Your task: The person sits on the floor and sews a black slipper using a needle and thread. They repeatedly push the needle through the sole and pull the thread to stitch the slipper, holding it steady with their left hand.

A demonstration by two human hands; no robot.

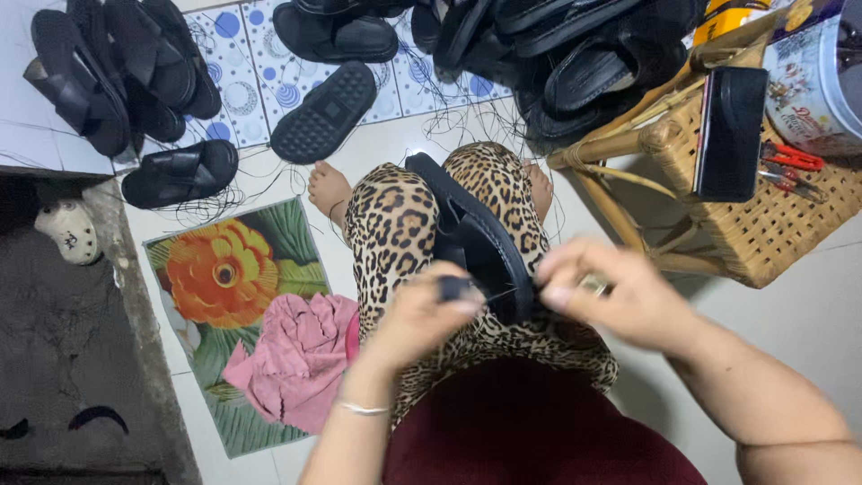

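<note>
Pinching a dark tool in our left hand (422, 310), right hand (597, 287) gripping the black sandal (471, 238) on our lap, we risk pricking fingers if it slips.

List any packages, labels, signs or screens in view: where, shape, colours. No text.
Round tin: top right, on the wicker stool; cylindrical, pale side with printed pictures, dark lid edge.
Yellow package: top edge, behind the stool's frame; mostly hidden, yellow with orange.
Black flat case: on the stool beside the tin; rectangular, plain; cannot tell if it is a screen.
No signs visible.
</note>
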